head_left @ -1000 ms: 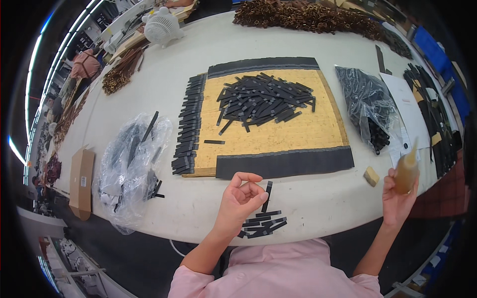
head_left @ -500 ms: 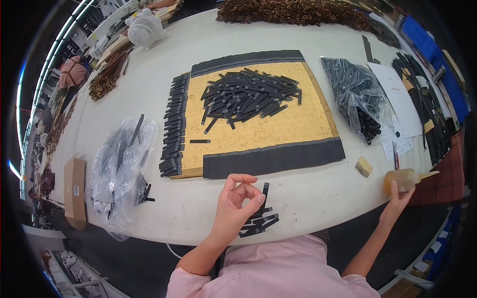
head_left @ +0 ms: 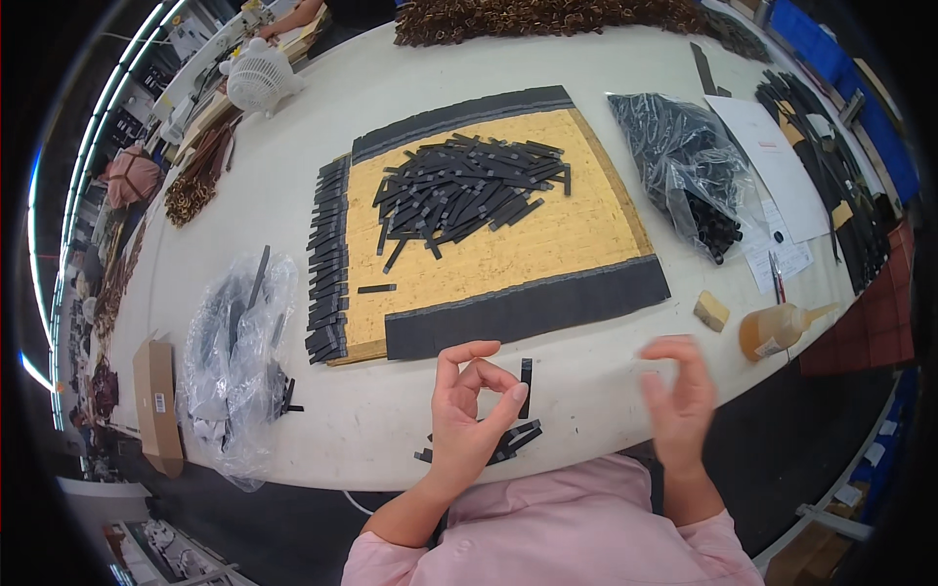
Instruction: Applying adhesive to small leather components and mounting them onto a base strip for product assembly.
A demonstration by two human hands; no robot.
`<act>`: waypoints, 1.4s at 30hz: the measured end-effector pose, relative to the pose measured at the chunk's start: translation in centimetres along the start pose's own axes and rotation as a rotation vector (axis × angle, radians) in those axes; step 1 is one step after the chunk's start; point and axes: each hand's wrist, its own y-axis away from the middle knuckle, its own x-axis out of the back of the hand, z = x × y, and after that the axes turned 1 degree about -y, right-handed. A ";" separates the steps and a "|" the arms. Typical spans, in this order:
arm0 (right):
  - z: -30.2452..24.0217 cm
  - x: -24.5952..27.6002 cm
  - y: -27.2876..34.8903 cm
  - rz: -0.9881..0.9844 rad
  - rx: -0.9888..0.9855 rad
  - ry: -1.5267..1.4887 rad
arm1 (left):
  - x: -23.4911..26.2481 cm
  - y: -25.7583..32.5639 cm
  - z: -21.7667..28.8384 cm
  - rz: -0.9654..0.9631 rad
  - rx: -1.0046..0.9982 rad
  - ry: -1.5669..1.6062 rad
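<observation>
My left hand (head_left: 467, 415) is closed in a pinch near the front edge of the table. A short black strip (head_left: 527, 389) with a grey end stands upright at its thumb tip, in the pinch. Several more black strips (head_left: 513, 441) lie on the table partly behind this hand. My right hand (head_left: 679, 405) is in the air to the right, blurred by motion, its thumb and curved index finger apart and nothing seen between them. The squeeze bottle (head_left: 770, 332) of amber liquid lies on the table at the right, its pale nozzle pointing right.
Beyond my hands, a yellow board (head_left: 469, 278) bears a heap of black strips (head_left: 469, 186). More strips line its left edge. Clear plastic bags (head_left: 234, 361) (head_left: 684, 166) flank it. A sponge block (head_left: 711, 311) sits beside the bottle; a white fan (head_left: 259, 78) stands far left.
My right hand has let go of the squeeze bottle, leaving it on the table, and has moved left toward my left hand. My left hand keeps its pinch on the strip. The view has shifted slightly.
</observation>
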 end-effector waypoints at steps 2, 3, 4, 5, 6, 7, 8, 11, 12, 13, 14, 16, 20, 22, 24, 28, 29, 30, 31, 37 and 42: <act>0.3 -4.0 0.0 -0.197 -0.187 -0.278 | -0.3 -0.3 -0.1 0.017 -0.080 -0.060; 0.6 -5.3 0.4 -0.221 -0.260 -0.430 | -0.6 -0.3 0.1 0.007 -0.078 -0.063; 0.6 -5.8 0.4 -0.218 -0.259 -0.433 | -0.9 -0.2 0.4 0.027 -0.082 -0.051; 0.6 -6.1 0.3 -0.263 -0.294 -0.465 | -1.1 -0.1 0.5 0.047 -0.086 -0.039; 0.6 -6.3 0.2 -0.307 -0.329 -0.496 | -1.3 -0.1 0.5 0.045 -0.085 -0.041; 0.7 -6.4 0.1 -0.307 -0.328 -0.499 | -1.5 -0.1 0.4 0.067 -0.071 -0.029; 0.7 -6.5 0.0 -0.294 -0.357 -0.540 | -1.5 -0.1 0.3 0.088 -0.058 -0.017; 0.9 -6.8 -0.3 -0.291 -0.360 -0.577 | -1.2 -0.1 -0.5 0.082 -0.073 0.000; 0.9 -6.9 -0.4 -0.305 -0.334 -0.573 | -1.2 -0.1 -0.6 0.081 -0.072 0.000; 0.9 -6.9 -0.5 -0.305 -0.334 -0.573 | -1.1 -0.2 -0.6 0.080 -0.087 -0.012; 0.9 -7.0 -0.6 -0.295 -0.350 -0.579 | -1.0 -0.3 -0.6 0.080 -0.103 -0.024; 0.8 -7.0 -0.7 -0.285 -0.365 -0.586 | -0.6 -0.5 -0.2 0.141 -0.159 -0.052; 0.7 -6.7 -1.2 -0.268 -0.358 -0.564 | 2.6 -0.3 0.8 0.521 -0.562 -0.143; 0.7 -6.7 -1.2 -0.271 -0.349 -0.542 | 4.9 -0.3 2.0 0.691 -0.664 -0.230; 0.9 -6.9 -1.2 -0.277 -0.346 -0.529 | 6.2 0.0 2.4 0.748 -0.694 -0.232; 0.3 -7.4 -1.2 -0.308 -0.340 -0.517 | 6.2 1.2 1.4 0.305 -0.528 0.116; 0.2 -7.6 -1.2 -0.322 -0.334 -0.512 | 5.4 1.4 1.0 0.151 -0.375 0.110; 0.2 -7.8 -1.2 -0.333 -0.330 -0.505 | 4.3 1.1 1.2 0.147 -0.250 -0.082; 0.1 -8.0 -1.2 -0.337 -0.335 -0.506 | 3.2 0.6 1.5 0.141 -0.121 -0.273; 0.0 -8.8 -1.2 -0.364 -0.317 -0.480 | 1.2 -0.3 0.3 0.057 0.089 -0.049; 0.5 -9.2 -1.2 -0.382 -0.312 -0.437 | 1.6 -0.9 -0.3 0.073 0.099 -0.030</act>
